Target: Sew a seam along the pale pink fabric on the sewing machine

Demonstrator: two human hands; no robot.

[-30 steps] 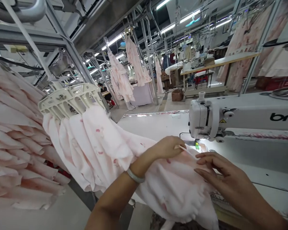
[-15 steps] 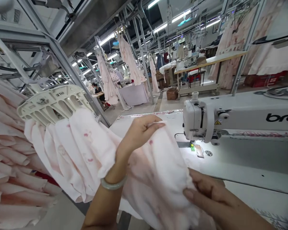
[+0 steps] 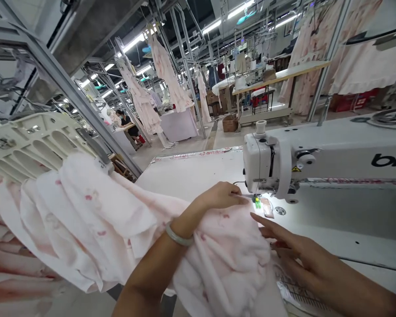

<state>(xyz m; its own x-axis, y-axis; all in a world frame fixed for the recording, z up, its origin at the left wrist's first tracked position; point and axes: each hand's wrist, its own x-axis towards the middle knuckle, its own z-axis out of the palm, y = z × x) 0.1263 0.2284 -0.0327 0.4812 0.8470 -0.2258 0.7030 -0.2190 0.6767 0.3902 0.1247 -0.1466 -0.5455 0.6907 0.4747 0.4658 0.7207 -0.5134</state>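
Note:
A pale pink garment piece with small reddish prints (image 3: 227, 255) lies bunched over the table's front edge. My left hand (image 3: 221, 195), a bangle on its wrist, is pinching the fabric's upper edge just left of the needle area. Beside the fabric's right edge is my right hand (image 3: 293, 246), fingers stretched and apart, its index fingertip close to the cloth; whether it touches is unclear. The white sewing machine (image 3: 336, 154) stands over the table, its lit presser foot with a green part (image 3: 257, 202) close to the pinched edge.
At left, a cream clamp hanger (image 3: 33, 136) carries more pink fabric pieces (image 3: 86, 211). A grey metal post (image 3: 66, 88) slants behind it. The white sewing table (image 3: 191, 176) extends behind my hands. Farther back are hanging garments (image 3: 171, 75) and a seated person (image 3: 128, 125).
My left hand has carried the fabric edge right and down towards the presser foot. My right hand has let go of the cloth's lower edge and straightened its fingers. The view has shifted right.

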